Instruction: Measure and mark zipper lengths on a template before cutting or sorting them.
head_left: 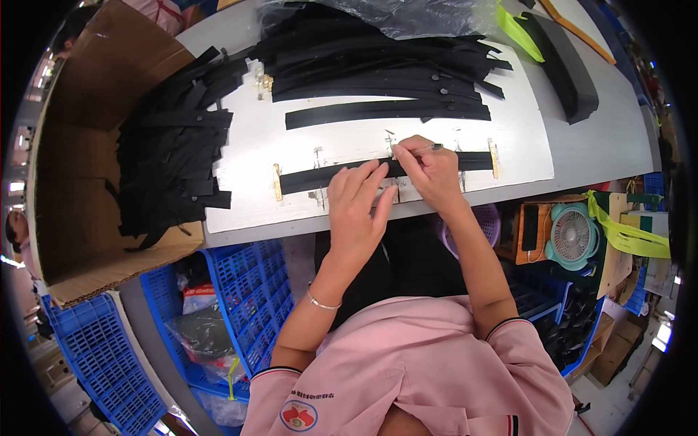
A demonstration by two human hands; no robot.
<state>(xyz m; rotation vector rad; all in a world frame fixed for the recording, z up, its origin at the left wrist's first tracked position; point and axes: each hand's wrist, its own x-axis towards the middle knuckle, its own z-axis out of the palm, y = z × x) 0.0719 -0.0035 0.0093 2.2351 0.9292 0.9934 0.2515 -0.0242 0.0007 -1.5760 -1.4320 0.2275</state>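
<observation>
Left hand lies flat, fingers together and stretched out, pressing down on the black strip that runs left to right across the middle of the frame on a white board. Right hand sits just right of it, fingers closed in a pinch around a thin pen, tip down near the strip's upper edge; exact contact point is hard to make out. The two hands are nearly touching. Strip lies between small yellowish stops at its left end and at its right end. One loose strip lies parallel just above it, and a stack of strips fills the top centre, partly under a clear plastic bag. Another heap of strips sits at left, spilling over the edge of a cardboard box. The board rests on a grey bench; a long black block lies at upper right. Blue crates at lower left below the bench edge, a small green fan at right.
</observation>
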